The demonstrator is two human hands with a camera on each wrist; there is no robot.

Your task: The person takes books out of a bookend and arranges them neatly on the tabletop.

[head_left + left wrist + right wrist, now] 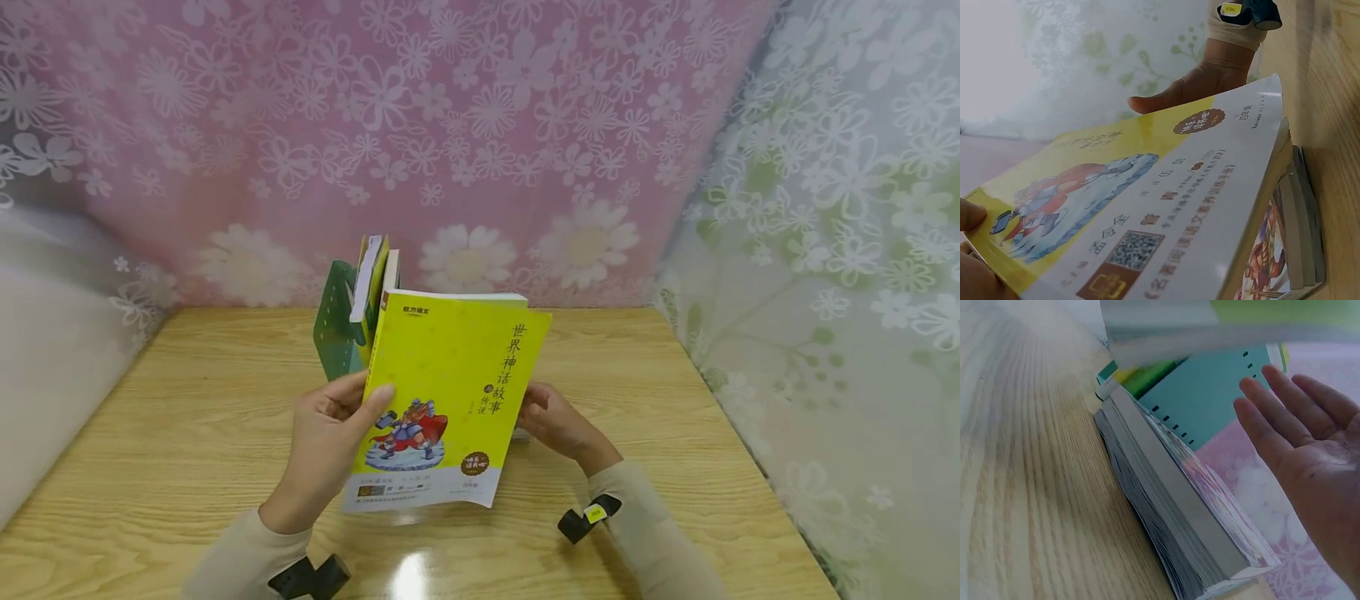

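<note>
A yellow paperback book (450, 358) with a cartoon figure on its cover is held up, tilted, over the table. My left hand (322, 442) grips it by the spine side, thumb on the cover and fingers behind. Beyond the book's right edge is my right hand (558, 421), partly hidden by it in the head view. The right wrist view shows that right hand (1310, 437) palm up with straight, spread fingers and nothing held. Underneath the raised book lies a stack of books (1172, 494), mostly hidden from the head camera.
A green perforated bookend (330, 321) stands behind the yellow book to the left, with several upright books (369, 279) against it. The wooden table (637, 358) meets a pink floral backdrop (450, 125) at the back and a pale floral one (847, 250) on the right.
</note>
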